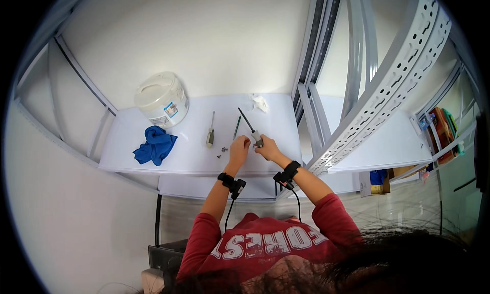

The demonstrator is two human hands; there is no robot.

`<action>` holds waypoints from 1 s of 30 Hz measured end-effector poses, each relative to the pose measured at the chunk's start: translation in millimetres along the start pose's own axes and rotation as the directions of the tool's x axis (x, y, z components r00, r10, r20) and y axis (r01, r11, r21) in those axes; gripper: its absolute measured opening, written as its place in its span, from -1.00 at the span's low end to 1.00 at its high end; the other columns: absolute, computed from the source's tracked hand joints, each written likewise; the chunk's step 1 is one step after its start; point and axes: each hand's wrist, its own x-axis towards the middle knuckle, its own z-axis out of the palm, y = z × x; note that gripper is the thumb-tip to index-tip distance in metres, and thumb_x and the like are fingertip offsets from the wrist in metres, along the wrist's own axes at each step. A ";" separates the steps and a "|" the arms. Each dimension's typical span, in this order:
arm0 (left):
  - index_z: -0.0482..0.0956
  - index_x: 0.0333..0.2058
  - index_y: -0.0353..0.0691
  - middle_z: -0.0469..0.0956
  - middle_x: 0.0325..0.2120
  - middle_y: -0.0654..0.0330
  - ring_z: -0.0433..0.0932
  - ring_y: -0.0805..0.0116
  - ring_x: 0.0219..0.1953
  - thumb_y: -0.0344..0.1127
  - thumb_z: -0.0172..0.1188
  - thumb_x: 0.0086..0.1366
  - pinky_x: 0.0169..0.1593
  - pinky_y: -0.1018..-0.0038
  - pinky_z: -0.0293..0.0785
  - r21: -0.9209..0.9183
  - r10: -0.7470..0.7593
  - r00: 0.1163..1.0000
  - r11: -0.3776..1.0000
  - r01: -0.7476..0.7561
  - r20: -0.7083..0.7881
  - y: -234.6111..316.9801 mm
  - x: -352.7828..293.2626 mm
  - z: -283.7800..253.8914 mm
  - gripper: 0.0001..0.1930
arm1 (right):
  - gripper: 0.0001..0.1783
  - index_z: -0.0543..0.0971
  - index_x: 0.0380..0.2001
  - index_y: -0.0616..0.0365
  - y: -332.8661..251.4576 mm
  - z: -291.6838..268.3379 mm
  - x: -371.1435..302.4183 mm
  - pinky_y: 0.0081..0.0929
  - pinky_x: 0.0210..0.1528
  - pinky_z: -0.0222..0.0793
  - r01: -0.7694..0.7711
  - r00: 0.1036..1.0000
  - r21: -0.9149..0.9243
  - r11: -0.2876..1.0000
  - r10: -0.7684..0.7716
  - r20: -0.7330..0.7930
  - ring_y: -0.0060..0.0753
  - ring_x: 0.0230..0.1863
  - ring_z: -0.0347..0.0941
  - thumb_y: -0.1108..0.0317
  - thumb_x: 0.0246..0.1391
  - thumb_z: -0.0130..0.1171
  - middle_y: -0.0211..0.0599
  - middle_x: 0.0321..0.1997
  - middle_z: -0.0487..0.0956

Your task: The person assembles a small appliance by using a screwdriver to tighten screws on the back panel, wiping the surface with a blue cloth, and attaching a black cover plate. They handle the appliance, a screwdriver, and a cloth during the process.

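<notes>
My right hand (269,149) is wrapped round the grey handle of a screwdriver (257,138), whose long dark shaft points up and to the left over the white shelf (194,164). Just left of it, my left hand (239,149) has its fingertips pinched together; what they hold, if anything, is too small to make out. A thin dark green rod (237,126) lies behind the left hand. Several small screws (223,149) are scattered to that hand's left. Farther left rests a second screwdriver (211,137), with a pale handle and a metal shaft pointing away from me.
A white lidded bucket (166,100) stands at the back left, with a crumpled blue cloth (155,145) in front of it. Crumpled white tissue (261,103) lies near the back wall. A perforated metal upright (377,85) rises close on the right.
</notes>
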 end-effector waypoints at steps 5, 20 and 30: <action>0.44 -0.42 -0.27 0.47 -0.46 0.07 0.47 0.04 -0.42 -0.49 0.12 0.12 -0.36 0.27 0.38 -0.094 -0.042 0.999 0.995 0.039 -0.028 12.2 -8.5 -1.0 -0.95 | -0.61 0.41 -0.36 0.25 -29.2 -1.3 -13.3 -0.35 -0.30 0.42 0.013 0.998 0.116 0.993 -0.007 -0.056 -0.12 -0.36 0.54 0.31 -0.28 0.28 -0.07 -0.42 0.57; 0.40 -0.39 -0.32 0.54 -0.53 0.09 0.54 0.33 -0.53 -0.52 0.09 0.19 -0.50 0.48 0.42 -0.212 -0.109 0.993 0.972 0.097 -0.049 71.9 -72.5 4.2 -0.96 | -0.62 0.42 -0.36 0.26 -38.1 -30.8 -96.9 -0.33 -0.28 0.41 0.108 0.994 0.055 0.993 -0.108 0.006 -0.12 -0.36 0.53 0.30 -0.26 0.26 -0.05 -0.41 0.57; 0.41 -0.37 -0.30 0.51 -0.58 0.20 0.47 0.51 -0.59 -0.53 0.07 0.20 -0.56 0.57 0.41 -0.318 -0.299 0.948 0.914 0.251 -0.110 127.7 -197.8 -24.4 -0.96 | -0.64 0.40 -0.37 0.26 -47.0 -10.1 -206.2 -0.35 -0.35 0.37 0.295 0.945 0.042 0.955 -0.298 0.137 -0.18 -0.39 0.51 0.33 -0.24 0.27 -0.10 -0.42 0.56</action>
